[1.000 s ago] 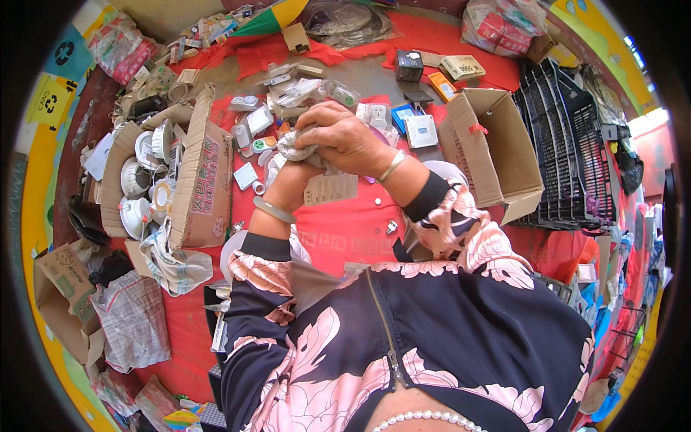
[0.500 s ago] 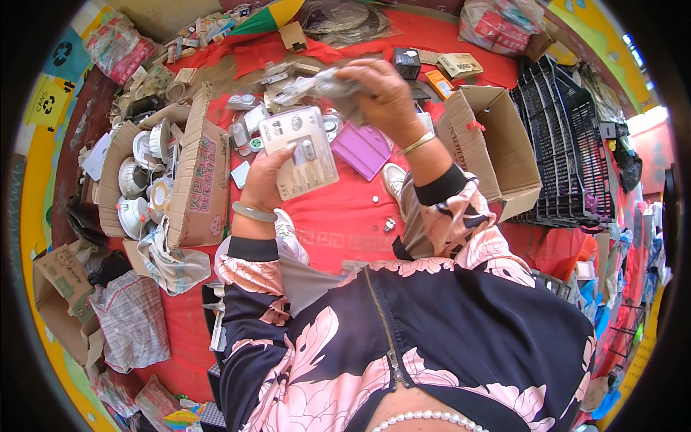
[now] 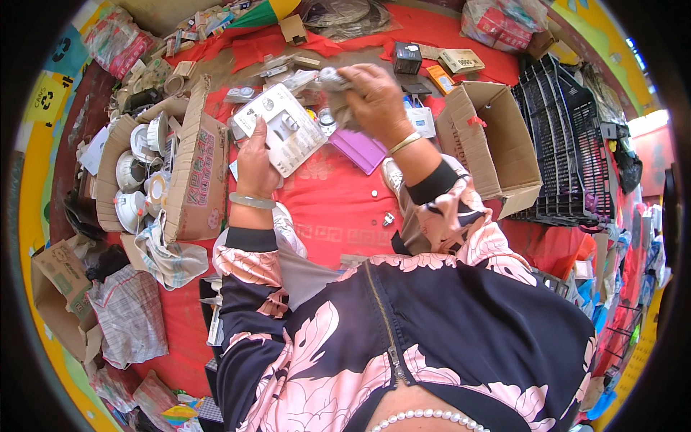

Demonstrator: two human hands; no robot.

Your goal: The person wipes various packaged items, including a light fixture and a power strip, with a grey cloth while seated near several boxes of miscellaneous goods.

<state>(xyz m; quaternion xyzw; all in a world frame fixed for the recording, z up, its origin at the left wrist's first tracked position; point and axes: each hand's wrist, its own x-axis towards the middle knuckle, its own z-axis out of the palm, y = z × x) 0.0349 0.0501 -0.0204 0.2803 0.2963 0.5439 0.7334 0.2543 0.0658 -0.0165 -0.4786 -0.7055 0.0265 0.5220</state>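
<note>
My left hand (image 3: 259,162) is closed on a white blister-pack card (image 3: 288,137), its thumb lying on the front. The card is tilted, and a small grey-and-white item shows under its clear window. Just right of the card's upper corner, my right hand (image 3: 378,101) grips a crumpled grey cloth (image 3: 341,104). I cannot tell whether the cloth touches the card. Below the cloth, a purple plastic tray (image 3: 360,151) lies on the red floor cloth (image 3: 331,198). Small packaged goods (image 3: 277,66) lie in a loose heap beyond the card.
At left stands a cardboard box (image 3: 198,169) of round white lamp fittings (image 3: 131,173). An open cardboard box (image 3: 493,144) and black plastic crates (image 3: 558,144) stand at right. A black box (image 3: 407,57) lies farther back. My shoes (image 3: 392,176) flank the red cloth.
The card in my left hand has turned clockwise, and that hand has shifted slightly left. My right hand, blurred before, now shows more clearly, slightly lower, still gripping the cloth.
</note>
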